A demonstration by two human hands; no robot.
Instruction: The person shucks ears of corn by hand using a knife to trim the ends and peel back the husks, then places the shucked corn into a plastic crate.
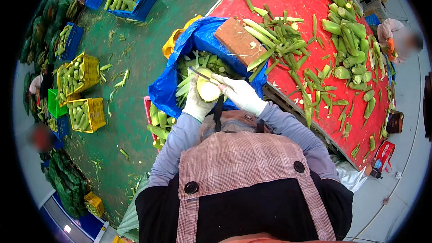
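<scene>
Wearing a white glove, my left hand [197,103] is closed around a pale green, cut-ended vegetable stalk [208,89]. In my gloved right hand [241,94] is a knife [203,75], its thin blade lying across the upper part of the stalk. Both hands are over the opening of a blue plastic bag [165,86] that holds green leaf strips and trimmings [184,84]. A reddish-brown brick [238,42] rests on the bag's far right edge, at the corner of the red table.
The red tabletop [290,0] at right carries leaf peelings and a heap of green stalks [351,40]. A pink crate [147,106] of stalks stands at my left. Yellow crates [98,114] and a blue crate [148,1] stand on the green floor. A co-worker [393,37] is at far right.
</scene>
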